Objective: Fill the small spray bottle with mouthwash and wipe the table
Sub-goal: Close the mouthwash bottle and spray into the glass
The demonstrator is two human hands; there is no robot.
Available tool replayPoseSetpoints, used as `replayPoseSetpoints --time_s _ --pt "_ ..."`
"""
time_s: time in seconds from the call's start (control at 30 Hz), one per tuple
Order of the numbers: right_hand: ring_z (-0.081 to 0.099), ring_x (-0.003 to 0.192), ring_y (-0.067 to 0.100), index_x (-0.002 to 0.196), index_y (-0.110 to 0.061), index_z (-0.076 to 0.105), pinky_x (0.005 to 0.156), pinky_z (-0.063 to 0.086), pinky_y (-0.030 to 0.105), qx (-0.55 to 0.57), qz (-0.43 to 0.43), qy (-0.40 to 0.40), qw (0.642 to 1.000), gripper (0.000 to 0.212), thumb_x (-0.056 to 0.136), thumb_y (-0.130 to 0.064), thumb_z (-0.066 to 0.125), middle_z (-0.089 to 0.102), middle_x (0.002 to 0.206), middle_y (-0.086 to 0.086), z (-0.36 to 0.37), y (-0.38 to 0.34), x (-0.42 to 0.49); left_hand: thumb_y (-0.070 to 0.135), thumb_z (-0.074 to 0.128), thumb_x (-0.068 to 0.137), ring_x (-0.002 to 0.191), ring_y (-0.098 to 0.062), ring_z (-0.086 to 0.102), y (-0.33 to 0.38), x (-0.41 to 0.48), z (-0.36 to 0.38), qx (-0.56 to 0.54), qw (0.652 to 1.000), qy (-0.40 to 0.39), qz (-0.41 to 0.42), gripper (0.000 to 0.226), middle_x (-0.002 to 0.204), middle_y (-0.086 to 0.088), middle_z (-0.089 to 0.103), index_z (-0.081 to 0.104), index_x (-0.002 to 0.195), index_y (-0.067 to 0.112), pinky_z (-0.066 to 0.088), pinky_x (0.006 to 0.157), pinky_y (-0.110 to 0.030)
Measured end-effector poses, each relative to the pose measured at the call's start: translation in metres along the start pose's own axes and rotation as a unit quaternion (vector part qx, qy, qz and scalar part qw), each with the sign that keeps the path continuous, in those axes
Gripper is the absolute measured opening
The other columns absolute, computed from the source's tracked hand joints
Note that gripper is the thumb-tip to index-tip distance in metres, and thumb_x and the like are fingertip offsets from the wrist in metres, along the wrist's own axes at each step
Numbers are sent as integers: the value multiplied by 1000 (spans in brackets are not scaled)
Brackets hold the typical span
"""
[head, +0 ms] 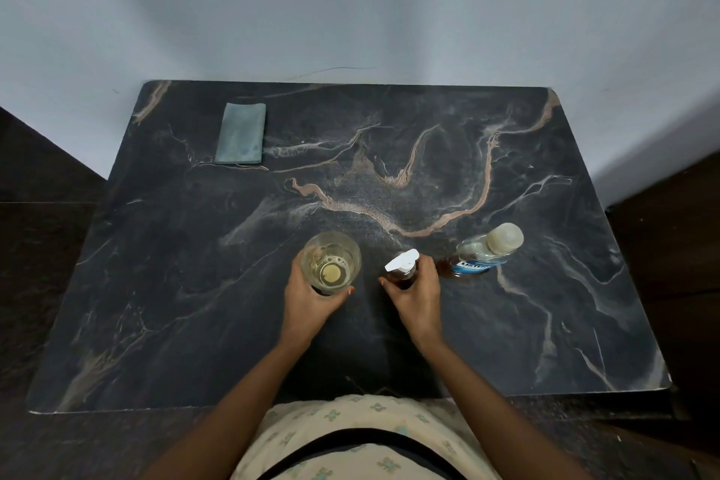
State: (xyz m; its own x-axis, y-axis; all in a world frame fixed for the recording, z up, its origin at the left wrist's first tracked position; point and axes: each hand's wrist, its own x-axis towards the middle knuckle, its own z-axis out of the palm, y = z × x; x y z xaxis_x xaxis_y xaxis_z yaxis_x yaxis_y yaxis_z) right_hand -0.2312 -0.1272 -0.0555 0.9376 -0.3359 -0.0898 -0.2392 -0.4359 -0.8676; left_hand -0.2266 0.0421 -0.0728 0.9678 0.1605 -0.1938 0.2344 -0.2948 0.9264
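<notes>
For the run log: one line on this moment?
left hand: holds glass | right hand: holds spray bottle, capped | cloth: untouched

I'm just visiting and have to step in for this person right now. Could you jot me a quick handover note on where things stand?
Left hand: wrapped around the drinking glass, which stands on the table with a little pale liquid in the bottom.
Right hand: gripping the small spray bottle, white spray head on, dark liquid inside.
Mouthwash bottle: upright to the right, cap on.
Folded grey cloth: far left corner, untouched.
Done: the spray bottle appears filled; how full is hard to tell.
Left: wiping the table with the cloth.
</notes>
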Motion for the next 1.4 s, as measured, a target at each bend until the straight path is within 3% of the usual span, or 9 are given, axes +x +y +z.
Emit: replayPoseSetpoints --time_s 0.17,0.3,0.43,0.53,0.7,0.77,0.87,0.93,1.4 --pt "53 91 16 93 -15 50 78 43 21 32 -3 -15 999 40 67 -1 76 52 94 -2 5 -18 25 19 87 53 105 1 52 14 23 -7 -3 1000 6 23 84 114 14 55 40 120 37 39 87 -12" --pt "52 89 15 98 -3 56 74 39 5 26 -20 -9 999 38 66 6 74 54 96 4 15 -37 55 20 87 52 99 7 53 29 52 -10 1 999 11 42 82 106 22 54 40 115 40 38 81 -1" --pt "55 94 17 103 -4 57 81 46 17 47 -9 -31 998 40 68 10 70 55 98 2 25 -54 86 19 87 51 99 6 53 42 87 -12 -8 999 27 45 83 108 20 54 39 115 41 38 79 0" --pt "55 92 14 106 -4 56 73 45 4 77 -1 -40 996 44 68 15 67 57 101 4 34 -66 111 21 86 53 99 6 52 50 112 -13 -10 998 31 53 81 108 20 54 37 114 45 36 80 0" --pt "55 78 2 113 2 53 60 43 -1 98 18 -39 994 45 73 22 58 57 98 4 47 -82 150 19 86 55 109 -11 54 58 155 -12 0 998 39 56 82 119 4 56 41 122 27 42 90 -19" --pt "57 83 7 115 -1 53 67 46 3 82 13 -37 996 47 74 22 57 58 98 3 53 -86 165 18 86 55 111 -17 54 60 172 -11 8 997 46 54 83 121 -3 57 41 125 19 44 95 -29" --pt "59 98 19 120 -8 51 86 51 27 42 11 -45 998 52 75 16 59 62 106 7 61 -87 185 18 86 55 114 -20 52 62 197 -10 19 996 68 53 85 125 -8 55 41 127 15 42 96 -28" --pt "59 99 20 122 -9 49 90 50 34 26 14 -46 998 54 75 13 61 63 110 12 67 -89 198 19 86 56 115 -20 51 63 212 -11 19 995 78 53 85 125 -9 54 40 127 13 41 96 -28" --pt "55 111 27 128 -14 43 94 50 40 38 24 -107 993 60 76 15 58 56 122 16 90 -94 257 21 85 57 111 -9 45 56 274 -11 18 993 116 26 87 127 -4 53 38 130 16 39 97 -26"
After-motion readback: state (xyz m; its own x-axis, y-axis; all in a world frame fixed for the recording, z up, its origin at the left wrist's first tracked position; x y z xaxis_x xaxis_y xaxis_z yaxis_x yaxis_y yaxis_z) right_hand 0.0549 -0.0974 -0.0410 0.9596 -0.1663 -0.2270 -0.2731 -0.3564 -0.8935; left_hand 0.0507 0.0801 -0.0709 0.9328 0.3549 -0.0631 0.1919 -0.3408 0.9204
